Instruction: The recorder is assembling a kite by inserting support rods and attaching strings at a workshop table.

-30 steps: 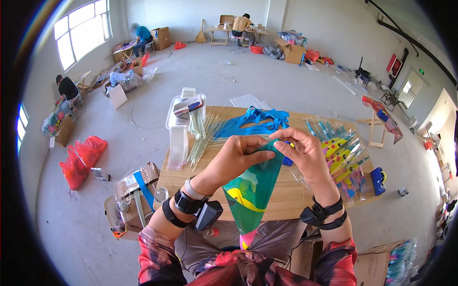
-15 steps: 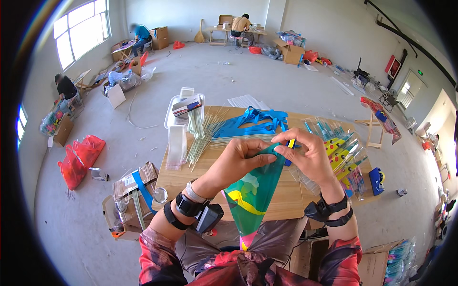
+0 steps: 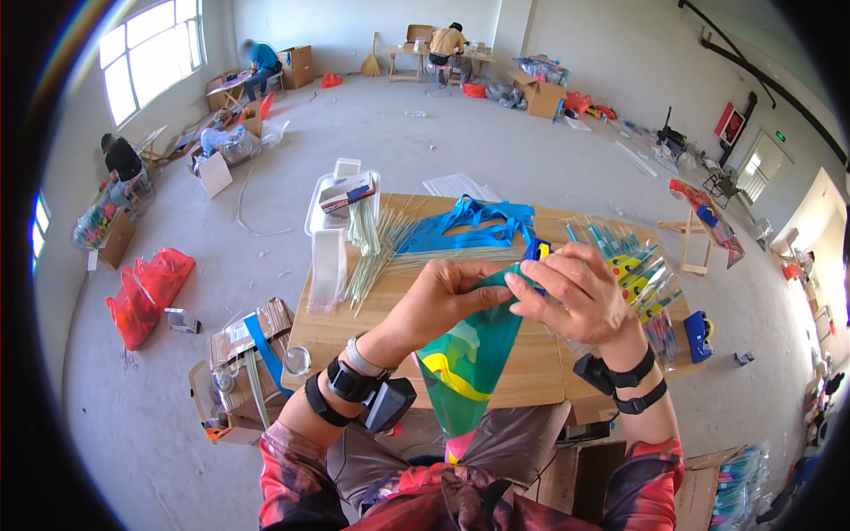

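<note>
A thin green sheet (image 3: 469, 341), folded to a long triangle, hangs from my hands over the table's near edge. It has a yellow band and a pink lower tip, which reaches toward my lap. Near its top edge, my left hand (image 3: 447, 296) pinches it between thumb and fingers. My right hand (image 3: 575, 296) is at the upper right corner, thumb and forefinger closed on the sheet, other fingers curled loosely. Just behind that hand stands a blue and yellow tape dispenser (image 3: 537, 251), partly hidden by the fingers.
On the wooden table (image 3: 354, 354) lie thin pale rods (image 3: 376, 261), blue ribbons (image 3: 478, 221) and packed colourful pieces (image 3: 637, 274). A second tape dispenser (image 3: 699, 336) is at the right edge. An open carton (image 3: 239, 398) stands at the left. Several people work farther off.
My right hand has shifted slightly right and down, turning so its back shows more, which uncovers more of the dispenser. My left hand and the sheet have hardly moved.
</note>
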